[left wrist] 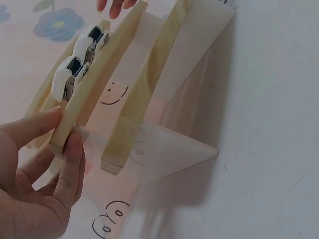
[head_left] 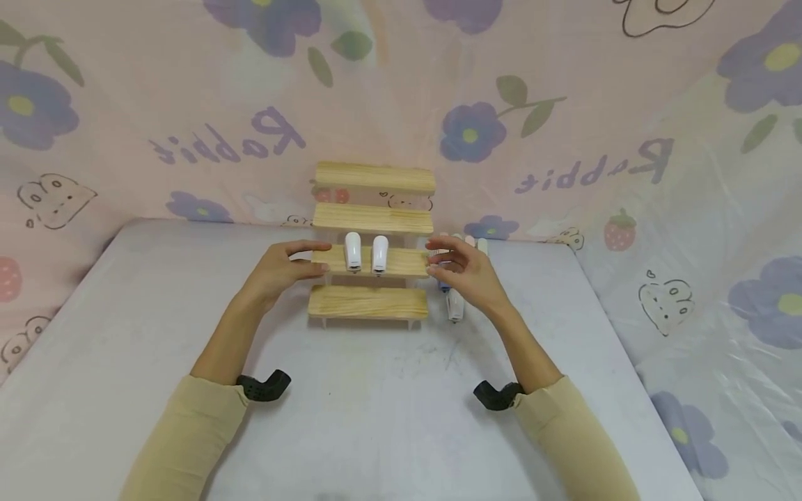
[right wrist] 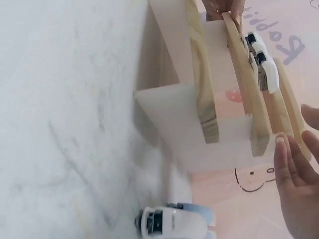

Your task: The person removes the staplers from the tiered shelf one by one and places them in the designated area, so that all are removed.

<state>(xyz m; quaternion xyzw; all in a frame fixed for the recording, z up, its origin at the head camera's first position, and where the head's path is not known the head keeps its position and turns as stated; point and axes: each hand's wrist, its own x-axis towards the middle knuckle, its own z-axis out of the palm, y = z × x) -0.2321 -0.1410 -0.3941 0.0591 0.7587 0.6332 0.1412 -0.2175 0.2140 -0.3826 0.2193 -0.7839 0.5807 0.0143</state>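
Note:
A tiered wooden shelf (head_left: 368,303) with pale side supports stands on the table, four planks rising toward the back. Two small white staplers (head_left: 354,252) sit side by side on its second plank from the bottom. My left hand (head_left: 276,273) pinches that plank's left end, fingers above and below the wood (left wrist: 65,134). At the opposite end is my right hand (head_left: 466,271), its fingers loosely bent and the fingertips (right wrist: 280,142) close to the plank ends, holding nothing. Behind and below the right hand, a white stapler (head_left: 455,306) and a blue stapler (right wrist: 199,211) are partly hidden.
Several more pastel staplers (head_left: 482,245) show past the right hand, beside the shelf. A flower-and-rabbit patterned curtain (head_left: 401,90) hangs behind the table (head_left: 351,410). Black curved wrist mounts (head_left: 266,386) stick out from both forearms.

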